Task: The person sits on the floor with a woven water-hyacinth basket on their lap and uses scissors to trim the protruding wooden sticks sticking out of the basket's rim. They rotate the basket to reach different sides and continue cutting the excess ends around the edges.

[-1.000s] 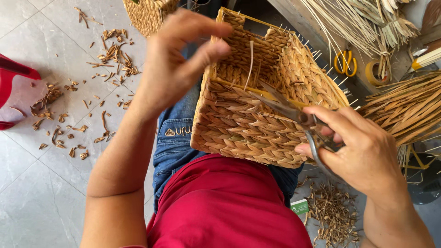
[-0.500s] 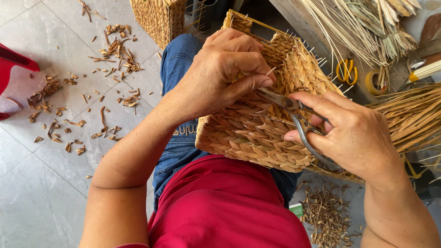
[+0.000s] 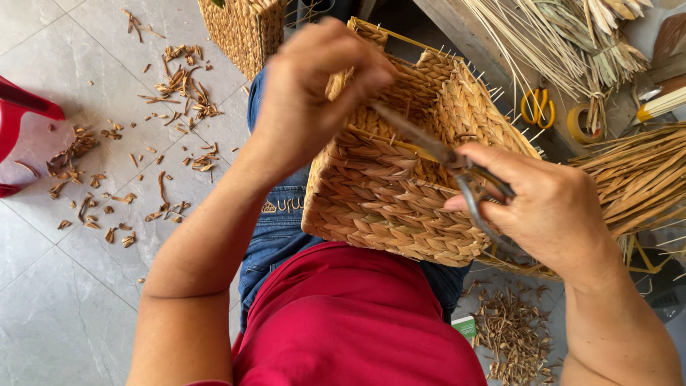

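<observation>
- A second woven basket [image 3: 239,28] stands on the grey tiled floor [image 3: 64,300].
- Brown fibre trimmings [image 3: 179,78] lie scattered over the tiles.
- A red plastic stool [image 3: 21,121] at the left edge.
- Yellow-handled scissors [image 3: 536,107] beside a tape roll [image 3: 580,123].
- Dried reed bundles [image 3: 636,179] at right.

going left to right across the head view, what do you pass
red plastic stool → straw scraps on the tiled floor → left hand → woven basket → right hand holding scissors → bundle of dry reeds
</observation>
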Action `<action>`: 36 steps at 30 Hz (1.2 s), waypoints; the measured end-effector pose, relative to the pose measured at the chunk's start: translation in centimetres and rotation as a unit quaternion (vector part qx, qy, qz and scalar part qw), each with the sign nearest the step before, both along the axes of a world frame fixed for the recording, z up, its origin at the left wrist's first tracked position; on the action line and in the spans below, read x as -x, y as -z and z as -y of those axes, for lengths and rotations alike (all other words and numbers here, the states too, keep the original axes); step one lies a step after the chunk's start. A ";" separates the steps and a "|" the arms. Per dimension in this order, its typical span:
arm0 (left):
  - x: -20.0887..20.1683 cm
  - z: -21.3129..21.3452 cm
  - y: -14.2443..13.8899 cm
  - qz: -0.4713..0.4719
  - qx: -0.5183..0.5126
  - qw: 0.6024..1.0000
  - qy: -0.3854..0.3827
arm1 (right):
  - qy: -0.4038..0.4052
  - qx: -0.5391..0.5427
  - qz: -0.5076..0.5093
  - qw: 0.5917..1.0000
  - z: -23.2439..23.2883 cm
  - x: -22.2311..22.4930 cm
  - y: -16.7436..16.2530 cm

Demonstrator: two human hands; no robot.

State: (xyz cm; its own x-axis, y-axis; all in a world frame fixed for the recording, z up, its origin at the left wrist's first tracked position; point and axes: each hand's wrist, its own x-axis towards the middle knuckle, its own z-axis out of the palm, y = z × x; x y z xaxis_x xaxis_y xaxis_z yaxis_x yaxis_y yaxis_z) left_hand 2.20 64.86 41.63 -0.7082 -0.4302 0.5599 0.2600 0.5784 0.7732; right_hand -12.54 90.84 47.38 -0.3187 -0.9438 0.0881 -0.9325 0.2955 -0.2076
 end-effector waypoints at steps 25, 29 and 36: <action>-1.6 0.6 2.8 0.118 0.183 0.970 0.105 | -0.158 0.041 -0.265 0.950 2.9 -7.6 3.6; -1.2 -0.2 2.7 0.135 0.244 0.958 0.065 | -0.146 0.035 -0.280 0.948 2.9 -7.9 4.2; -1.0 -0.9 3.0 0.144 0.262 0.954 0.037 | -0.124 0.027 -0.283 0.951 3.2 -8.2 5.0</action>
